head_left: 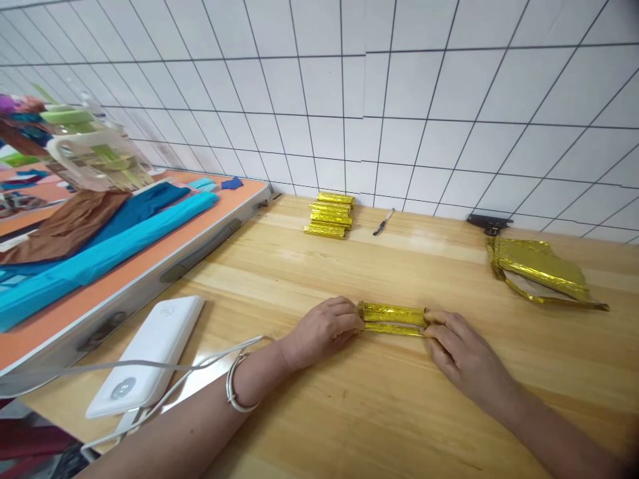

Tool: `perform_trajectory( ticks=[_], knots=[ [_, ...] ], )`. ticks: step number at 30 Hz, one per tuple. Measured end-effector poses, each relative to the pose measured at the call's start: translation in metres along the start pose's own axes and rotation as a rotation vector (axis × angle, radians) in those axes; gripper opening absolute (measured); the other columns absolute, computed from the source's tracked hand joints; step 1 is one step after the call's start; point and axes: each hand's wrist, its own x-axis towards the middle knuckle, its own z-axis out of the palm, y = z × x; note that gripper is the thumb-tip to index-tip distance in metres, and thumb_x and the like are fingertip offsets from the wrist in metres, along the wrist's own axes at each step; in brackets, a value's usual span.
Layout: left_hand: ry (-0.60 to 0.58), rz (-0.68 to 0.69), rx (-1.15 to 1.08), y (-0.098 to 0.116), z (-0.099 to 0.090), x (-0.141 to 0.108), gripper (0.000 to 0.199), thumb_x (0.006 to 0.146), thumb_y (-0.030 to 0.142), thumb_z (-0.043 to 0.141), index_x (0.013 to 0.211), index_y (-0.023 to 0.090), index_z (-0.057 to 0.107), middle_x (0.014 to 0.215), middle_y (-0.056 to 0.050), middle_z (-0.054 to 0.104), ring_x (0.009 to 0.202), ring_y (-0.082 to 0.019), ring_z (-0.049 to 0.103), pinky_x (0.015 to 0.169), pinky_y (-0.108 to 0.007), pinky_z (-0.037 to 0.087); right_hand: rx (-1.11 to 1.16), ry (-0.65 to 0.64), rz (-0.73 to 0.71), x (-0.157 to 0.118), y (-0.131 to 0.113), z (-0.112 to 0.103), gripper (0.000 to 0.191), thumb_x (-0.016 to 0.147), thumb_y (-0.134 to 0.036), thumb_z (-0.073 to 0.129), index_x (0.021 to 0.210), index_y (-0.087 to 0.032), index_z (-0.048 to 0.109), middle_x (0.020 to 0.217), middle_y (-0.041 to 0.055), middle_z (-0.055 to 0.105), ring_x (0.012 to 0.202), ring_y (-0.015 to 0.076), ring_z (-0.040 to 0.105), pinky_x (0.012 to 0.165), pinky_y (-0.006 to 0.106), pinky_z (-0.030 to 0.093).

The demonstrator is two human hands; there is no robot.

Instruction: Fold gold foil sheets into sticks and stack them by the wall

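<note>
A sheet of gold foil paper (394,313), partly rolled up, lies on the wooden table in front of me. Its left end is pinched by my left hand (324,329), which wears a pale bangle at the wrist. At the opposite end, the fingers of my right hand (462,352) are closed on the foil. A narrow pale gap runs lengthwise between the thicker back roll and the thinner front edge. Farther back, several folded gold foil pieces (329,216) lie in a row near the tiled wall.
A pen (383,222) lies by the wall. To the right sits a stack of gold foil paper (542,269) in torn wrapping, beside a black clip (489,223). A white power bank (147,356) with a cable is at left, near an orange board (229,199) bearing coloured paper and a bottle (100,150).
</note>
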Motion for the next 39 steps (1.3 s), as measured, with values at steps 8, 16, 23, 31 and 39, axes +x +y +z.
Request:
perform_trajectory(
  ticks=[8, 16, 23, 31, 39],
  knots=[
    [-0.018, -0.039, -0.039, 0.000, 0.003, -0.004, 0.016, 0.090, 0.016, 0.041, 0.091, 0.017, 0.057, 0.096, -0.008, 0.062, 0.101, -0.016, 0.056, 0.085, -0.028, 0.046, 0.010, -0.061, -0.040, -0.008, 0.011, 0.006, 0.018, 0.085, -0.013, 0.046, 0.101, -0.020, 0.052, 0.116, 0.0090, 0.056, 0.115, 0.0198, 0.049, 0.098, 0.041, 0.044],
    [-0.058, -0.037, -0.027, 0.003, 0.001, -0.006, 0.019, 0.090, 0.015, 0.039, 0.095, 0.017, 0.057, 0.103, -0.008, 0.060, 0.095, -0.014, 0.058, 0.082, -0.024, 0.048, 0.040, -0.102, -0.026, -0.007, 0.009, 0.001, 0.020, 0.086, -0.014, 0.044, 0.102, -0.020, 0.054, 0.121, 0.0091, 0.054, 0.112, 0.0188, 0.052, 0.095, 0.036, 0.047],
    [-0.051, -0.004, -0.028, 0.004, -0.001, -0.005, 0.020, 0.090, 0.015, 0.038, 0.097, 0.017, 0.057, 0.104, -0.009, 0.061, 0.097, -0.015, 0.059, 0.083, -0.026, 0.048, 0.054, -0.086, -0.036, -0.009, 0.011, 0.004, 0.022, 0.086, -0.014, 0.044, 0.106, -0.020, 0.053, 0.119, 0.0091, 0.055, 0.113, 0.0181, 0.051, 0.097, 0.037, 0.045],
    [0.062, -0.126, -0.056, 0.008, 0.002, -0.003, 0.012, 0.089, 0.016, 0.043, 0.092, 0.019, 0.054, 0.088, -0.003, 0.065, 0.083, -0.013, 0.060, 0.086, -0.031, 0.042, 0.089, 0.038, 0.040, 0.003, 0.006, -0.005, 0.016, 0.080, -0.016, 0.052, 0.091, -0.024, 0.059, 0.091, 0.0025, 0.066, 0.093, 0.0189, 0.060, 0.082, 0.038, 0.048],
    [0.120, -0.383, -0.077, 0.018, 0.002, 0.002, 0.007, 0.086, 0.018, 0.048, 0.090, 0.020, 0.053, 0.079, 0.000, 0.062, 0.074, -0.014, 0.054, 0.069, -0.026, 0.041, 0.304, 0.015, 0.361, 0.008, 0.008, -0.001, 0.009, 0.081, -0.024, 0.051, 0.080, -0.023, 0.060, 0.076, 0.0014, 0.061, 0.067, 0.0156, 0.058, 0.057, 0.027, 0.048]
  ],
)
